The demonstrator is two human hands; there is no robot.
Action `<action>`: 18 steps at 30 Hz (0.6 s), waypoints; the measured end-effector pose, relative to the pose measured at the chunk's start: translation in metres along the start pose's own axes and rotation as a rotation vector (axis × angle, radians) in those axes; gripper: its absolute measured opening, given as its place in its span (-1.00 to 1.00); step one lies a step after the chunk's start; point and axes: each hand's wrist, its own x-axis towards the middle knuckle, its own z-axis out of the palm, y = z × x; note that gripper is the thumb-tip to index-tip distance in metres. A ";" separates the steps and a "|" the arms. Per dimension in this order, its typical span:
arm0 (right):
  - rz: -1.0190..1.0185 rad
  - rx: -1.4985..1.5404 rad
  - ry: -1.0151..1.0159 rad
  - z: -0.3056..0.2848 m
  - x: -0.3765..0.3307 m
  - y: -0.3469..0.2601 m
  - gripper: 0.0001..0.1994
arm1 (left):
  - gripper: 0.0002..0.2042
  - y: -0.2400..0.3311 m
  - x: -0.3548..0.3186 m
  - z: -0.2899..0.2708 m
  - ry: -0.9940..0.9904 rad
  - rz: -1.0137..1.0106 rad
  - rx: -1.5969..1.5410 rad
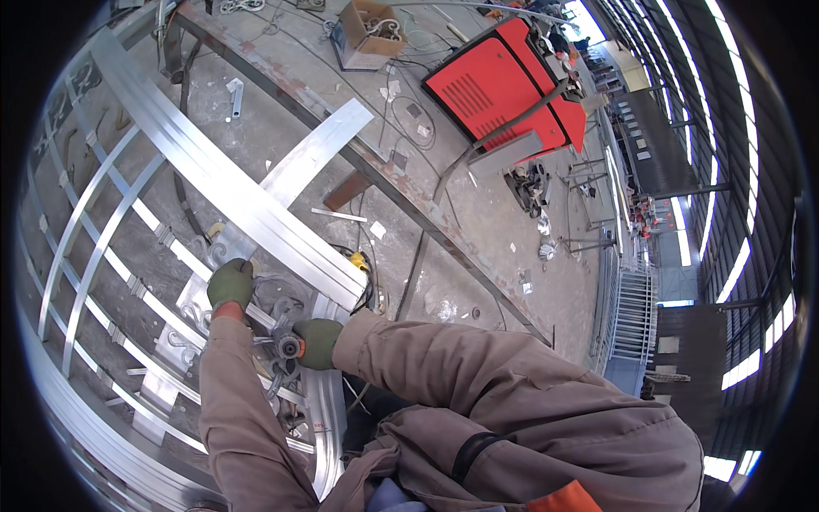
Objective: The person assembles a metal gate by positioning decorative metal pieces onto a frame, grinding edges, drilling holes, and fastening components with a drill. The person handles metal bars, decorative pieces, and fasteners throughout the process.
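The fingers of the right hand [317,342], in a green glove, are curled shut around a small tool with a dark round head [288,346], which sits against a scrolled ornament [281,374] in the lower middle of a silver metal gate frame [111,256]. The fingers of the left hand [230,283], also green-gloved, are pressed together and bent down onto a flat bar [192,264] of the frame just above that ornament; whether they grip it or only rest on it cannot be told. Both forearms, in brown sleeves, come up from the lower edge and bend in toward each other over the work. The frame lies flat across a dusty concrete floor [478,213], its curved bars sweeping along the left edge and a broad ribbed rail [247,200] crossing it diagonally. A rusty steel beam [409,200] runs along the floor beyond the frame's right edge. Farther out stand a red welding machine [503,90] and an open cardboard box [367,34], with cables trailing between them. Light comes through long roof strips on the right of the workshop hall.
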 end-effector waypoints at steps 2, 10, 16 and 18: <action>-0.022 0.039 0.046 0.007 -0.001 0.003 -0.60 | -0.60 0.000 0.000 -0.001 0.014 -0.002 -0.002; -0.061 0.048 0.038 0.003 -0.005 0.010 -0.62 | -0.58 0.004 0.001 0.001 0.000 -0.010 0.019; -0.021 0.042 0.020 -0.005 -0.011 0.003 -0.62 | -0.58 0.008 0.000 -0.001 -0.005 -0.034 0.007; -0.005 0.050 0.020 -0.005 -0.012 0.001 -0.61 | -0.58 0.009 -0.001 -0.001 -0.010 -0.037 0.011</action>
